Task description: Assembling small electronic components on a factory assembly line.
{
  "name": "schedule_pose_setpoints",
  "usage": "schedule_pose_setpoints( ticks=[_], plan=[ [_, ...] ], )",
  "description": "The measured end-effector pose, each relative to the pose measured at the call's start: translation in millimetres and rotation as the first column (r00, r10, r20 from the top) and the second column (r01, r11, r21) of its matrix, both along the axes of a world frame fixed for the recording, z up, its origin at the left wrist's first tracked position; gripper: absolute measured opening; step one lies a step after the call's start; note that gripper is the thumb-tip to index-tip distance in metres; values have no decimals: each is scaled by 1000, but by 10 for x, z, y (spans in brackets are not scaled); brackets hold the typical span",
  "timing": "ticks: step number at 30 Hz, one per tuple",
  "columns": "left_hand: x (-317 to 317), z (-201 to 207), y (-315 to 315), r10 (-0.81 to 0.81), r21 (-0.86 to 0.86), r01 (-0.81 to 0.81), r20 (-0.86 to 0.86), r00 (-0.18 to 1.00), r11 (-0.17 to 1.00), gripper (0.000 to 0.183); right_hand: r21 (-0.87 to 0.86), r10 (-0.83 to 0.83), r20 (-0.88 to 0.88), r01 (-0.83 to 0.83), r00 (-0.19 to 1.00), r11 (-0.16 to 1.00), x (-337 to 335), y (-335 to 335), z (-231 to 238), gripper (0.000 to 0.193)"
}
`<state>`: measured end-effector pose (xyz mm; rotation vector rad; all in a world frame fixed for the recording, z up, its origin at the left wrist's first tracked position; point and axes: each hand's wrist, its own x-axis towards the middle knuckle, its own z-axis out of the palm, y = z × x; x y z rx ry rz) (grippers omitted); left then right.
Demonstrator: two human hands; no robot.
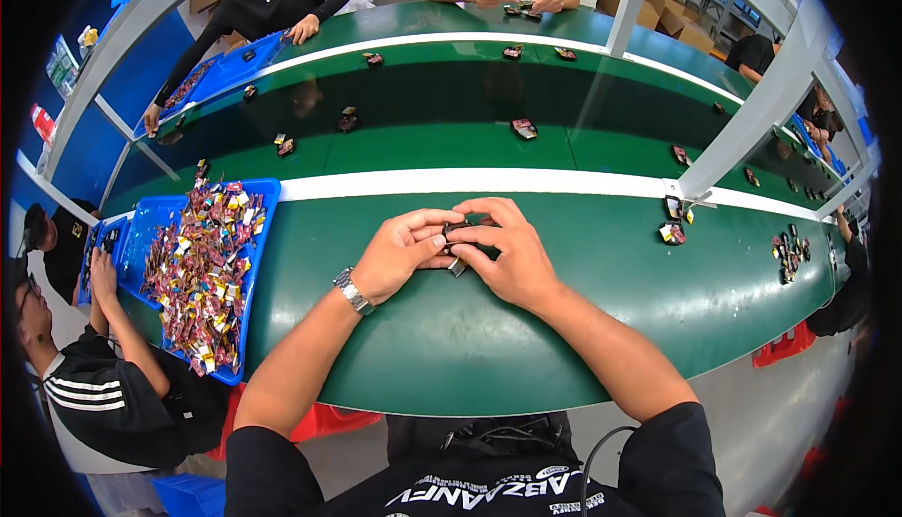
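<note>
The fingers [430, 217] of the left hand [390, 251] and those of the right hand [520, 259] are bent nearly closed around one small part [458, 229], gripping it between them just above the table [423, 353], thumbs on the near side. The part looks black, with a pale flap [458, 266] poking out below the right thumb; the rest is hidden by the fingers. A metal watch [352, 291] circles the left wrist. The table is glossy green, edged at the far side by a white rail [404, 182], with a green belt [423, 141] beyond carrying scattered pieces. To the left, a blue tray [272, 200] holds a heap [207, 277] of small red, white and yellow pieces; to the right lies a cluster [791, 254] of similar ones. Grey posts [756, 123] frame the view, and several co-workers are around the line, with cardboard boxes [672, 21] behind
</note>
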<state>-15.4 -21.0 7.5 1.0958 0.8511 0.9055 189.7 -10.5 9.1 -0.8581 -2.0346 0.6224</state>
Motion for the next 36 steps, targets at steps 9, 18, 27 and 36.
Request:
schedule_pose_setpoints(
  ticks=[9,18,27,36],
  plan=[
    [9,14,-20,20,-13,-20,6,1000,1000,35,-198,9,-94,-27,996,980,4,8,-61,17],
    [31,9,-25,64,25,-64,-22,998,998,37,-166,-25,-109,7,994,986,-53,-38,-38,18],
    [-13,-62,-16,16,2,-16,93,996,1000,40,-35,-50,-140,45,989,998,-51,-73,14,16],
    [54,-30,-57,84,38,-88,101,991,995,38,-31,-9,-99,6,995,999,-45,-27,42,15]
  ],
)
